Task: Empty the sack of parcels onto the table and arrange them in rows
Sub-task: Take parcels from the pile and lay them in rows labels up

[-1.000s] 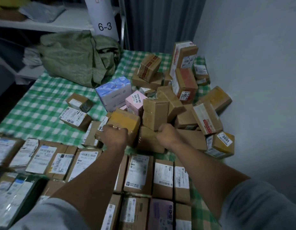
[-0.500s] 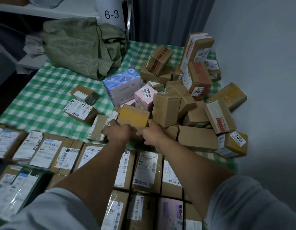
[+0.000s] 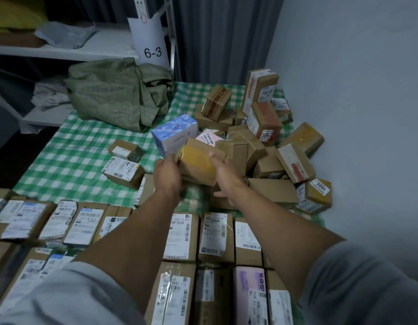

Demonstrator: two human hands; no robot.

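I hold a brown cardboard parcel wrapped in yellowish tape (image 3: 196,163) above the table, between my left hand (image 3: 168,175) on its left side and my right hand (image 3: 223,174) on its right. Behind it a loose heap of parcels (image 3: 264,141) lies at the table's far right, with a blue-white box (image 3: 175,134) and a pink box (image 3: 206,138) at its left edge. Rows of label-up parcels (image 3: 184,235) fill the near part of the table under my forearms. The crumpled green sack (image 3: 119,95) rests at the far left.
The table carries a green-white checked cloth (image 3: 69,160). Two small parcels (image 3: 123,171) lie apart on it left of the heap. A grey wall (image 3: 355,113) borders the table on the right. White shelves (image 3: 69,49) with a "6-3" sign (image 3: 152,52) stand behind.
My right hand moved left from the heap to the taped parcel, and both hands lifted that parcel off the table and turned it.
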